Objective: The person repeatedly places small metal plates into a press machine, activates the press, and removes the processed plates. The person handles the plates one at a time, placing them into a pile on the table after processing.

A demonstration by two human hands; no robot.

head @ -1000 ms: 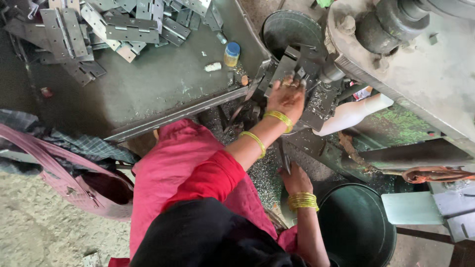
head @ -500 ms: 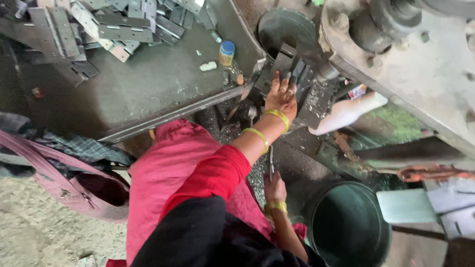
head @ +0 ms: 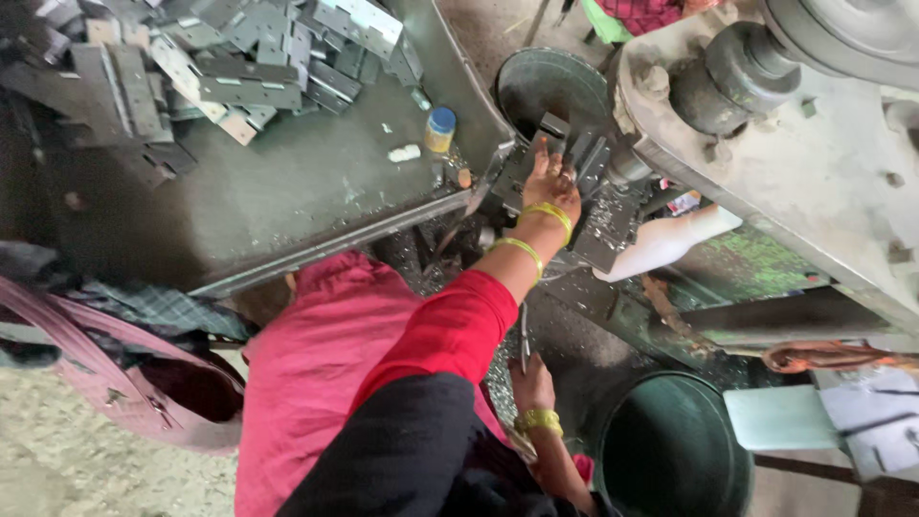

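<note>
Clearly, the big grey press machine [head: 814, 163] fills the upper right of the frame, and all the work happens at its left side. To the left of it, a long metal table [head: 287, 191] takes the upper left, with a heap of flat metal plates [head: 220, 57] in its far corner and a small bottle with a blue cap [head: 439, 129] near its right edge. A dark round bucket [head: 670, 450] stands at the lower right, and another round tub [head: 550, 86] sits at the top centre, behind the press.

The left hand [head: 550, 182] reaches up to the middle of the frame with open, spread fingers, and it presses flat on a small metal plate [head: 574, 153] lying at the tool of the press. I judge this step goes well when the plate sits flat and square, and the fingers stay on its near edge, away from the moving part.

The right hand [head: 532, 383] is low, at the bottom centre, and it is closed around a thin metal rod [head: 525, 335] that points upward. A steady hold there helps, I think.
</note>
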